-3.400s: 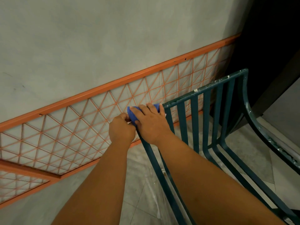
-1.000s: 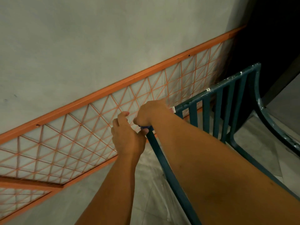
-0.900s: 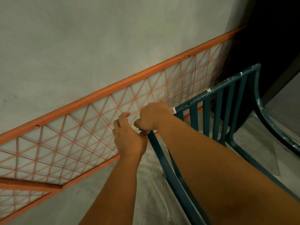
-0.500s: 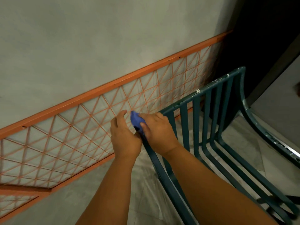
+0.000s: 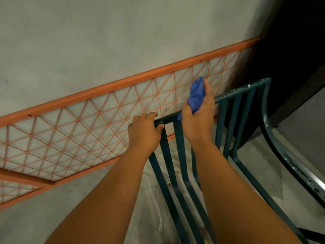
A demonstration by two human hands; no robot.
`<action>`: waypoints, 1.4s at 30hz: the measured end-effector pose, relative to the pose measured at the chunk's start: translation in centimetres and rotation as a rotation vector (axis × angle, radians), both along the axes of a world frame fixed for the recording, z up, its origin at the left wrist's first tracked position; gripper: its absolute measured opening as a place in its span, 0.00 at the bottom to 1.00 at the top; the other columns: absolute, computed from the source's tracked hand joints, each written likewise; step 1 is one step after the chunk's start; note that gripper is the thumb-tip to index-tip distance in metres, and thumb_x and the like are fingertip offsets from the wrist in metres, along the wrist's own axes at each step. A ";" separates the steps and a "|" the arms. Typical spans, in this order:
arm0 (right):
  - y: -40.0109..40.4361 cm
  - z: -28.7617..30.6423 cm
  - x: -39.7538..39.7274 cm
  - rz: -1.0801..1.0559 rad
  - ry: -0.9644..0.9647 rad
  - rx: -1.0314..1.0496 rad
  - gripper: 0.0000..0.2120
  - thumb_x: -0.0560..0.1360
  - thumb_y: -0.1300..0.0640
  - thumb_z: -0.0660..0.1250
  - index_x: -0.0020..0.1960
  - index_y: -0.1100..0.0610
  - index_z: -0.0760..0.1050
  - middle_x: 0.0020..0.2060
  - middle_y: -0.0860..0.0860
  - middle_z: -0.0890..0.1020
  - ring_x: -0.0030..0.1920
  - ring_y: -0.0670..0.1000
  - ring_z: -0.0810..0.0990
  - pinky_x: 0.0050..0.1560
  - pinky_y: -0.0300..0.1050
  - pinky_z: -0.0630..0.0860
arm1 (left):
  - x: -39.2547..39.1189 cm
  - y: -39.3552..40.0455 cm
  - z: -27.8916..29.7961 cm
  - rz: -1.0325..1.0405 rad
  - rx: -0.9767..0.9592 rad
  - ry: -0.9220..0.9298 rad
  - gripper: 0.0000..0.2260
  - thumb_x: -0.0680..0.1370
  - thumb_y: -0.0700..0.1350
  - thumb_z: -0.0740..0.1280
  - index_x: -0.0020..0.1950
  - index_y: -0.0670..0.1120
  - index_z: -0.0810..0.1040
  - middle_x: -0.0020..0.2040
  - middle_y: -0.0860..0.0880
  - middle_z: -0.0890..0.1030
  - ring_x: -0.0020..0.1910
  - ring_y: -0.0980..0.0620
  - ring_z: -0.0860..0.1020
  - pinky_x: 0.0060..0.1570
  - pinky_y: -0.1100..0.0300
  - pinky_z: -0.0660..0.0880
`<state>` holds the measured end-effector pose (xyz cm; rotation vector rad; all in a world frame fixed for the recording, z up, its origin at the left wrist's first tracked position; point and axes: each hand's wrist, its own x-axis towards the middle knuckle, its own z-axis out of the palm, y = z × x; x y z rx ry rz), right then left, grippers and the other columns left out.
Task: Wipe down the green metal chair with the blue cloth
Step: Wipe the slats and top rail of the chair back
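The green metal chair (image 5: pixel 243 92) stands before me, its slatted back reaching from centre to upper right, with chipped paint on the top rail and right arm. My left hand (image 5: pixel 144 132) grips the left end of the top rail. My right hand (image 5: pixel 198 118) holds the bunched blue cloth (image 5: pixel 197 95) and presses it onto the top rail, just right of my left hand. Part of the cloth sticks up above my fingers; the rail beneath my palm is hidden.
A grey wall with an orange metal lattice panel (image 5: pixel 98 124) runs close behind the chair. The grey tiled floor (image 5: pixel 260 159) shows through the slats. A dark opening (image 5: pixel 290 41) lies at the upper right.
My right hand has slid the cloth to the right along the top rail from the left corner. My left hand has closed around the rail's left end.
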<state>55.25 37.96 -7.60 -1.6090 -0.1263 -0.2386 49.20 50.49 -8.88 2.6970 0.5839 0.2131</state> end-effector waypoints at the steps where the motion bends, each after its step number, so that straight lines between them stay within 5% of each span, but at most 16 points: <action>1: 0.2 -0.3 0.2 0.009 -0.118 -0.266 0.33 0.74 0.61 0.66 0.75 0.48 0.58 0.65 0.53 0.71 0.62 0.55 0.73 0.63 0.52 0.73 | 0.3 -0.3 0.1 0.007 0.017 0.009 0.17 0.78 0.53 0.64 0.65 0.50 0.74 0.59 0.47 0.78 0.60 0.44 0.71 0.55 0.50 0.68; 3: 0.7 -1.4 0.3 0.099 -0.290 -0.716 0.31 0.74 0.60 0.66 0.74 0.48 0.62 0.66 0.54 0.71 0.67 0.57 0.67 0.68 0.57 0.64 | 0.8 -0.9 0.3 0.040 0.048 0.029 0.12 0.77 0.52 0.64 0.59 0.50 0.77 0.53 0.46 0.80 0.54 0.43 0.75 0.49 0.52 0.69; 6: 1.2 -3.3 0.1 0.360 -0.375 -0.945 0.28 0.73 0.62 0.64 0.72 0.48 0.67 0.69 0.53 0.71 0.73 0.58 0.61 0.73 0.61 0.48 | 1.6 -1.3 1.0 0.137 0.048 0.076 0.06 0.76 0.50 0.65 0.49 0.51 0.78 0.46 0.47 0.81 0.47 0.44 0.78 0.45 0.53 0.71; 11: -0.7 -4.6 2.5 0.395 -0.495 -0.983 0.25 0.71 0.60 0.63 0.68 0.50 0.72 0.65 0.52 0.75 0.68 0.57 0.68 0.72 0.56 0.49 | 2.0 -1.4 1.2 0.211 0.028 0.076 0.07 0.74 0.52 0.69 0.50 0.54 0.81 0.47 0.51 0.83 0.49 0.47 0.80 0.51 0.52 0.72; 14: -0.3 -4.3 3.0 0.300 -0.390 -0.997 0.23 0.72 0.60 0.63 0.66 0.51 0.73 0.64 0.53 0.75 0.69 0.57 0.66 0.73 0.60 0.46 | 2.1 -1.6 0.9 0.249 0.014 0.054 0.10 0.74 0.52 0.70 0.55 0.55 0.81 0.51 0.52 0.83 0.53 0.48 0.79 0.56 0.51 0.71; 19: 0.6 -5.0 1.0 0.380 -0.435 -0.924 0.25 0.72 0.57 0.52 0.66 0.52 0.74 0.65 0.55 0.75 0.69 0.59 0.67 0.73 0.62 0.50 | 1.9 -2.0 1.0 0.270 0.086 0.057 0.07 0.75 0.51 0.67 0.52 0.55 0.81 0.47 0.51 0.83 0.50 0.47 0.79 0.53 0.52 0.68; 23: -3.0 -5.9 3.9 0.399 -0.578 -0.929 0.24 0.70 0.64 0.63 0.65 0.53 0.75 0.63 0.56 0.77 0.67 0.59 0.70 0.72 0.60 0.54 | 2.0 -2.0 0.7 0.290 0.037 0.030 0.09 0.75 0.51 0.69 0.55 0.55 0.81 0.50 0.52 0.83 0.52 0.48 0.79 0.58 0.50 0.66; 28: -1.6 -4.3 5.5 0.181 -0.312 -0.955 0.19 0.70 0.65 0.66 0.59 0.52 0.79 0.57 0.54 0.80 0.63 0.58 0.72 0.73 0.63 0.53 | 1.9 -2.0 0.3 0.295 0.033 0.008 0.10 0.75 0.51 0.69 0.57 0.55 0.80 0.51 0.53 0.83 0.53 0.49 0.78 0.60 0.51 0.63; 34: -3.8 -6.2 3.8 0.400 -0.563 -0.868 0.24 0.72 0.63 0.57 0.65 0.53 0.75 0.66 0.55 0.75 0.70 0.58 0.68 0.74 0.59 0.51 | 1.7 -2.3 0.4 0.312 0.032 -0.005 0.10 0.75 0.50 0.69 0.56 0.55 0.81 0.52 0.53 0.82 0.54 0.49 0.78 0.62 0.49 0.63; 39: -2.5 -4.4 5.2 0.270 -0.360 -0.949 0.20 0.71 0.65 0.64 0.61 0.54 0.77 0.60 0.55 0.78 0.66 0.59 0.70 0.73 0.62 0.49 | 1.8 -2.5 0.3 0.314 0.048 -0.003 0.10 0.76 0.50 0.68 0.57 0.54 0.81 0.51 0.52 0.83 0.52 0.49 0.78 0.61 0.50 0.63; 42: -0.3 -3.8 3.4 0.324 -0.344 -0.997 0.24 0.70 0.65 0.62 0.65 0.51 0.74 0.65 0.54 0.75 0.70 0.58 0.64 0.73 0.60 0.42 | 1.8 -2.8 0.3 0.323 0.057 -0.011 0.09 0.76 0.49 0.68 0.56 0.54 0.81 0.49 0.51 0.83 0.50 0.48 0.79 0.59 0.50 0.65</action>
